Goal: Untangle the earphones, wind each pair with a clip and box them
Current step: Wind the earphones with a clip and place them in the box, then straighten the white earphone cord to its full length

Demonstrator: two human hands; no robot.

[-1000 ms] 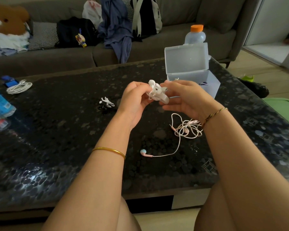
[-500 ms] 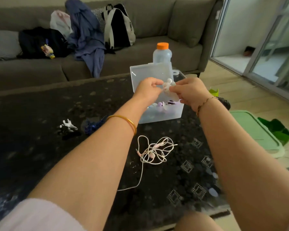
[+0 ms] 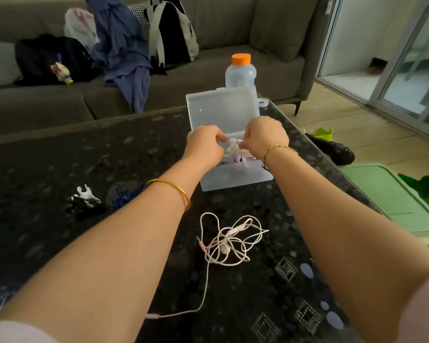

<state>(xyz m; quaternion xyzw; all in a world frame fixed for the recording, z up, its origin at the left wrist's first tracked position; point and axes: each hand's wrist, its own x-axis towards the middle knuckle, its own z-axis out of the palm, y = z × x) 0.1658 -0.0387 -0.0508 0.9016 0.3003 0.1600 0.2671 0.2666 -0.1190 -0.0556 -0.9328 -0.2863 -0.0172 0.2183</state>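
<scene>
Over the open clear plastic box (image 3: pixel 235 178), my left hand (image 3: pixel 204 146) and my right hand (image 3: pixel 264 136) both pinch a white wound earphone bundle on its clip (image 3: pixel 234 145). The bundle sits at the box's mouth, above purple earphones (image 3: pixel 238 158) inside. The box lid (image 3: pixel 222 111) stands upright behind my hands. A tangled pink-and-white earphone pair (image 3: pixel 229 240) lies on the dark table (image 3: pixel 60 169) between my forearms, its cord trailing toward me. A white clip (image 3: pixel 86 194) and a blue earphone tangle (image 3: pixel 124 193) lie to the left.
A clear bottle with an orange cap (image 3: pixel 240 70) stands behind the box. A grey sofa (image 3: pixel 221 78) with bags and clothes runs along the far side. A green lid (image 3: pixel 391 194) and a dark shoe (image 3: pixel 332 149) lie on the floor at right.
Both hands carried the white wound bundle from above the table middle forward to the box and lowered it to the opening. The camera view shifted right and closer.
</scene>
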